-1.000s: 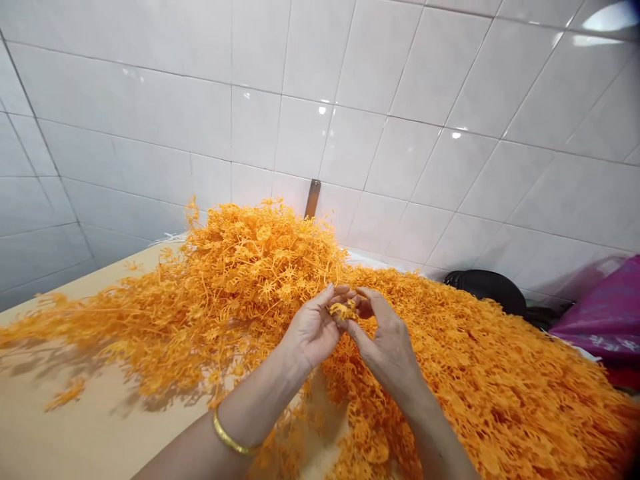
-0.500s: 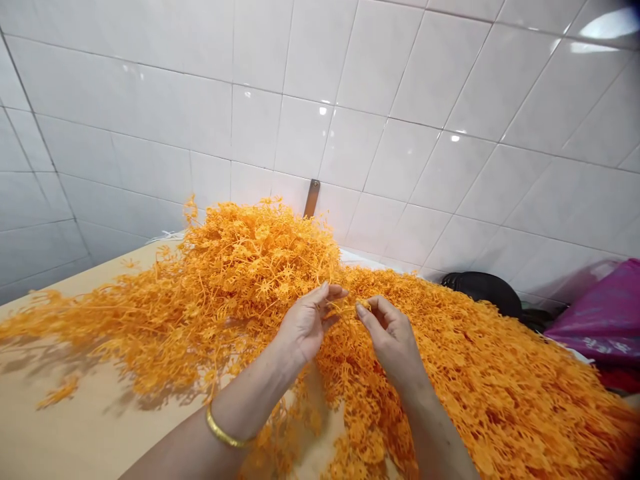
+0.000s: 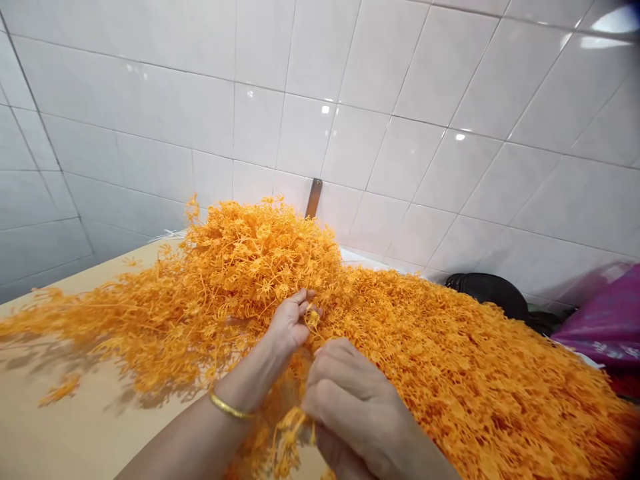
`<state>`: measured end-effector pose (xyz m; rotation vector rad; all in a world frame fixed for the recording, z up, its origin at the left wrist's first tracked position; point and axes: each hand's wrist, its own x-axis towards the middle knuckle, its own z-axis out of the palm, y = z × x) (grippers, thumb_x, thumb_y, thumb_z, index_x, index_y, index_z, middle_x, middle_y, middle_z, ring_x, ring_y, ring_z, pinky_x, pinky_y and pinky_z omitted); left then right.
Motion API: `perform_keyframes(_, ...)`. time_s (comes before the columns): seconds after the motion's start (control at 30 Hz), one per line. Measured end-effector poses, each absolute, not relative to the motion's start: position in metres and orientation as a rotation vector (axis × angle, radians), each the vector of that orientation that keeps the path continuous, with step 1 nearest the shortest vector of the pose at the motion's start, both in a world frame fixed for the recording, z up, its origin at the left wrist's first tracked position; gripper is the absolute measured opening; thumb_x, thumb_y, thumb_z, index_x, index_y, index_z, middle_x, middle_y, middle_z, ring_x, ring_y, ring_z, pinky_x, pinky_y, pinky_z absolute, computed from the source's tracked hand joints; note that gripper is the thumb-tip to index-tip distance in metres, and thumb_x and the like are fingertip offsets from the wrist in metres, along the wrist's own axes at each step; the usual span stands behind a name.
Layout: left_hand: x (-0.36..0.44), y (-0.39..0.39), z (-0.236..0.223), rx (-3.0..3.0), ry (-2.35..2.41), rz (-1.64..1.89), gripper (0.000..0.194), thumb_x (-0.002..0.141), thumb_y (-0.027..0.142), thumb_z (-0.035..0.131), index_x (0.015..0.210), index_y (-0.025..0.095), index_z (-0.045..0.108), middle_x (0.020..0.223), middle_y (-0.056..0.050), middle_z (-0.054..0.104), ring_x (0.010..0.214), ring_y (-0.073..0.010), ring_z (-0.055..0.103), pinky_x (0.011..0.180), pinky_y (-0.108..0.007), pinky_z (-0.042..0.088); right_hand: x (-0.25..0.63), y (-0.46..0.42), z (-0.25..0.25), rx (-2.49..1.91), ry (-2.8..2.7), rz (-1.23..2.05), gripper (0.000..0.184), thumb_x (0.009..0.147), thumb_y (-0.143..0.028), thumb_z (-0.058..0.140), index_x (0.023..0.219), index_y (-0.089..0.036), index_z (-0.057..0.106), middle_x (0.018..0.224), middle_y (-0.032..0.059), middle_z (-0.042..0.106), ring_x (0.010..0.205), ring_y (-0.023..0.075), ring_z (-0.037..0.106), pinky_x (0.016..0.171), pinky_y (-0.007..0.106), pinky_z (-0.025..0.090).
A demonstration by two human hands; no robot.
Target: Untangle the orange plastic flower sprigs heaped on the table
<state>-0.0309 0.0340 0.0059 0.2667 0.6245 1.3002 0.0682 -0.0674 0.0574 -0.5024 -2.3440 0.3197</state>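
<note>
A large heap of orange, finely branched sprigs (image 3: 260,260) spreads across the tabletop and piles highest at the back. My left hand (image 3: 289,325) sits in the heap, its fingertips pinching a small orange tuft (image 3: 313,319). Closer to me, my right hand (image 3: 350,407) is curled around a bunched orange strand (image 3: 293,427) that hangs down near the table. A gold bangle (image 3: 227,405) circles my left wrist. The fingers of my right hand hide part of the strand.
The pale tan tabletop (image 3: 75,360) runs along a white tiled wall (image 3: 400,153) with a metal bracket (image 3: 313,198). A black bag (image 3: 487,290) and crumpled magenta plastic (image 3: 605,317) lie at the far right.
My right hand has dropped toward me and closed around a strand. My left hand has moved slightly left and down into the heap, still pinching orange material.
</note>
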Motion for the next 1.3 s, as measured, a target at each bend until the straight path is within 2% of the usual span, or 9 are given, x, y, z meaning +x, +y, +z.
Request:
perform_keyframes(0.17, -0.027, 0.033, 0.008, 0.324, 0.512, 1.204, 0.019, 0.08, 0.022, 0.043, 0.07, 0.011, 0.055, 0.036, 0.006, 0.031, 0.045, -0.0096, 0.049, 0.059, -0.024, 0.045, 0.098, -0.052, 0.064, -1.183, -2.111, 0.142, 0.016, 0.081, -0.018, 0.038, 0.084, -0.019, 0.054, 0.079, 0.0042, 0.055, 0.074, 0.0147, 0.05, 0.066, 0.027, 0.039)
perform_keyframes(0.3, -0.021, 0.029, 0.005, 0.362, 0.412, 1.153, 0.022, 0.08, 0.025, 0.042, 0.068, 0.012, 0.055, 0.036, 0.006, 0.029, 0.041, -0.0082, 0.043, 0.064, -0.028, 0.045, 0.127, -0.029, 0.058, -1.556, -1.89, -0.186, 0.032, 0.077, -0.024, 0.041, 0.106, -0.016, 0.051, 0.094, 0.0104, 0.052, 0.076, 0.0193, 0.052, 0.066, 0.033, 0.04)
perform_keyframes(0.37, -0.019, 0.027, 0.004, 0.385, 0.362, 1.145, 0.021, 0.08, 0.026, 0.043, 0.069, 0.012, 0.055, 0.039, 0.006, 0.033, 0.041, -0.0073, 0.042, 0.062, -0.028, 0.044, 0.13, -0.025, 0.055, -1.561, -1.898, -0.168, 0.03, 0.078, -0.027, 0.04, 0.102, -0.016, 0.053, 0.094, 0.0106, 0.051, 0.073, 0.0185, 0.052, 0.064, 0.032, 0.039)
perform_keyframes(0.53, -0.016, 0.022, 0.006, 0.391, 0.398, 1.164, 0.019, 0.076, 0.027, 0.048, 0.069, 0.012, 0.057, 0.049, 0.003, 0.042, 0.048, -0.0081, 0.047, 0.051, -0.022, 0.039, 0.114, -0.024, 0.043, -1.395, -2.15, 0.245, 0.025, 0.075, -0.041, 0.046, 0.071, -0.019, 0.056, 0.067, 0.0032, 0.054, 0.063, 0.0158, 0.048, 0.054, 0.026, 0.034)
perform_keyframes(0.73, -0.018, 0.022, 0.01, 0.393, 0.412, 1.188, 0.018, 0.075, 0.026, 0.049, 0.067, 0.012, 0.057, 0.05, 0.002, 0.043, 0.047, -0.008, 0.044, 0.049, -0.022, 0.036, 0.105, -0.009, 0.03, -1.264, -2.006, 0.521, 0.025, 0.076, -0.031, 0.046, 0.056, -0.017, 0.043, 0.054, -0.0022, 0.041, 0.053, 0.0105, 0.037, 0.05, 0.023, 0.027)
perform_keyframes(0.87, -0.023, 0.025, 0.012, 0.407, 0.541, 1.233, 0.016, 0.075, 0.025, 0.049, 0.07, 0.012, 0.058, 0.055, 0.001, 0.051, 0.052, -0.0077, 0.048, 0.054, -0.021, 0.037, 0.118, -0.004, 0.034, -1.232, -1.914, 0.723, 0.027, 0.075, -0.033, 0.045, 0.054, -0.018, 0.038, 0.053, -0.0038, 0.031, 0.051, 0.009, 0.03, 0.049, 0.022, 0.024)
perform_keyframes(1.0, -0.027, 0.027, 0.013, 0.497, 0.796, 1.296, 0.017, 0.074, 0.026, 0.052, 0.073, 0.011, 0.06, 0.057, 0.0, 0.054, 0.045, -0.0042, 0.042, 0.043, -0.017, 0.03, 0.13, -0.002, 0.035, -1.26, -1.815, 0.74, 0.031, 0.074, -0.036, 0.048, 0.053, -0.018, 0.035, 0.053, -0.0043, 0.027, 0.05, 0.0084, 0.027, 0.048, 0.022, 0.023)
perform_keyframes(1.13, -0.027, 0.026, 0.012, 0.549, 0.72, 1.291, 0.016, 0.073, 0.027, 0.053, 0.073, 0.011, 0.058, 0.057, 0.0, 0.055, 0.039, -0.0028, 0.038, 0.036, -0.016, 0.024, 0.134, 0.0, 0.032, -1.246, -1.696, 0.714, 0.028, 0.074, -0.038, 0.049, 0.057, -0.017, 0.043, 0.055, -0.0028, 0.035, 0.053, 0.0097, 0.034, 0.05, 0.023, 0.026)
perform_keyframes(1.3, -0.021, 0.022, 0.011, 0.434, 0.562, 1.178, 0.014, 0.076, 0.023, 0.049, 0.073, 0.011, 0.055, 0.054, 0.001, 0.051, 0.042, -0.0035, 0.045, 0.04, -0.014, 0.034, 0.133, 0.003, 0.03, -1.192, -1.535, 0.677, 0.028, 0.074, -0.041, 0.049, 0.061, -0.017, 0.05, 0.06, -0.0007, 0.044, 0.06, 0.0118, 0.04, 0.053, 0.023, 0.029)
